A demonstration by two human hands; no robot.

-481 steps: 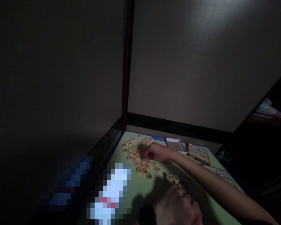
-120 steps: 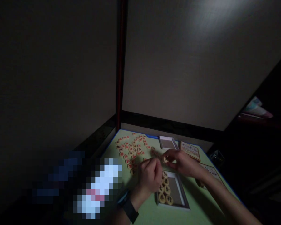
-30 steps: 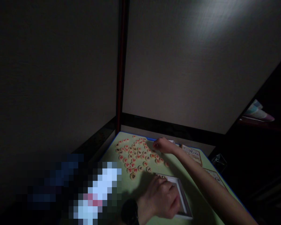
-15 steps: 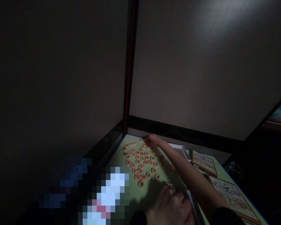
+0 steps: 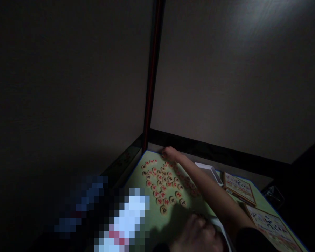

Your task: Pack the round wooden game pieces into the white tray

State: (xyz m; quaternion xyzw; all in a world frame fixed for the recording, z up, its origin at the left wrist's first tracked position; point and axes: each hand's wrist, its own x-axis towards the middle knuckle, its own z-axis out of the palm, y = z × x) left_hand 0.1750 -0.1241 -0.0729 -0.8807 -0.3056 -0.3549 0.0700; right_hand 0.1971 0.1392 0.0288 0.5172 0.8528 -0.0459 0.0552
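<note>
Grey panels make up most of what you see: a left wall and a right wall, meeting at a dark post with a reddish stripe. Below them your tabletop, pale green with a blue edge, runs into the corner. On the near left you have a bright, pixelated patch, with a dimmer bluish patch to its left. Your right arm crosses from the near right, a dark sleeve at its near end, to your right hand at the tabletop's far edge; its fingers are bent inward, and you cannot tell whether they pinch a piece. Your left hand, blurred, is curled at the near edge over a pale-rimmed tray it mostly hides; you cannot tell what it grips. Two printed panels in brown frames lie to the right of your right arm, one nearer than the other, and a white tray sits just left of the farther one. Smallest, your round pieces, marked in red or black, are scattered flat between your hands, with a short row at the far left and a black-marked piece nearest you.
</note>
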